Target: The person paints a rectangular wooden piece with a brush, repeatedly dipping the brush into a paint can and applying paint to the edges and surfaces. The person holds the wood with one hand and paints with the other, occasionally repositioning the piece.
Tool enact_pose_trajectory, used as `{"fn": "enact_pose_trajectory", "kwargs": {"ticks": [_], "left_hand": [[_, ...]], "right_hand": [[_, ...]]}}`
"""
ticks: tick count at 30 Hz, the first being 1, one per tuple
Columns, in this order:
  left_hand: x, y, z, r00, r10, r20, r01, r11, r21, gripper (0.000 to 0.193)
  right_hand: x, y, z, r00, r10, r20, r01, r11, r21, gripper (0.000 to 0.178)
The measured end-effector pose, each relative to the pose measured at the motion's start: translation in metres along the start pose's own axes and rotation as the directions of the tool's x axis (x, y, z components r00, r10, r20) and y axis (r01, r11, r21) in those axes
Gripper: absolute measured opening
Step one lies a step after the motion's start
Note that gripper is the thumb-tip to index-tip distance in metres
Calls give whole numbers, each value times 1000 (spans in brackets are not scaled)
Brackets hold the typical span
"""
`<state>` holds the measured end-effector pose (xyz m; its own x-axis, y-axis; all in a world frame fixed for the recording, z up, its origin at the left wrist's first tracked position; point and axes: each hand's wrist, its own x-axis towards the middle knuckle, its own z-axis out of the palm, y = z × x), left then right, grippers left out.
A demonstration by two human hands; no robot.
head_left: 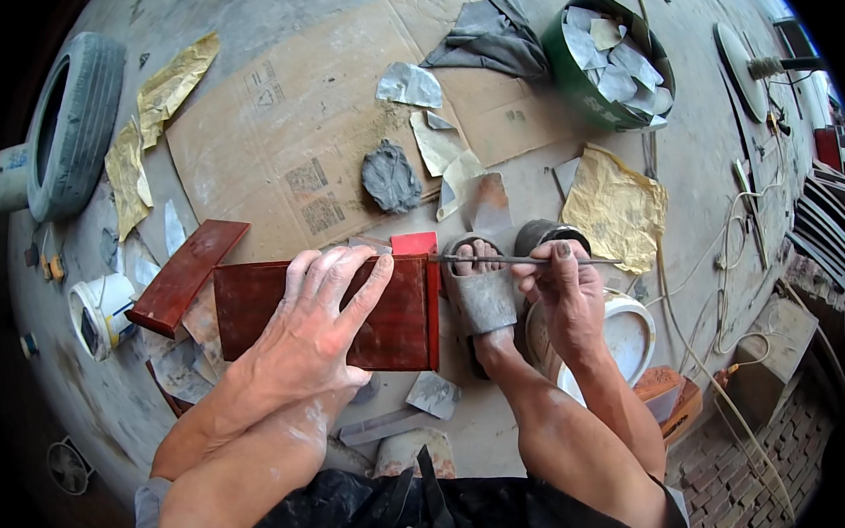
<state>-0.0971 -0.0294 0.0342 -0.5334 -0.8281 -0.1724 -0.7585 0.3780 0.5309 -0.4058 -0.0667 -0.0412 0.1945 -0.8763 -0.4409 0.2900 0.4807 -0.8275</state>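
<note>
A dark red lacquered wooden box or drawer [398, 321] lies across my left leg. My left hand [312, 325] grips it from above, with white dust on the spread fingers and the thumb at its near edge. Pinched between the fingers of my right hand [567, 297] is a thin dark metal rod [495, 259], perhaps a slim file. Its left end meets the upper right corner of the box; whether it enters a hole there is too small to tell. A small bright red block [414, 243] sits just behind that corner.
Left of the box leans another red wooden piece [190, 274] beside a white bucket [100, 317]. Flattened cardboard [284, 149] bears a grey crumpled cloth [391, 177] and sandpaper scraps [410, 84]. A green tub [574, 75] holds more scraps. A tyre [78, 127] stands left; cables [728, 244] run right.
</note>
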Motion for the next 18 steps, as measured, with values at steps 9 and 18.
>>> {"fn": "enact_pose_trajectory", "kwargs": {"ticks": [9, 18], "left_hand": [[1, -2, -3, 999, -37, -40, 36, 999, -11, 125], [3, -9, -16, 991, -102, -88, 99, 994, -35, 125]], "right_hand": [[-24, 2, -10, 994, 77, 78, -71, 994, -80, 33], [-37, -10, -3, 990, 57, 131, -63, 997, 43, 30]]}}
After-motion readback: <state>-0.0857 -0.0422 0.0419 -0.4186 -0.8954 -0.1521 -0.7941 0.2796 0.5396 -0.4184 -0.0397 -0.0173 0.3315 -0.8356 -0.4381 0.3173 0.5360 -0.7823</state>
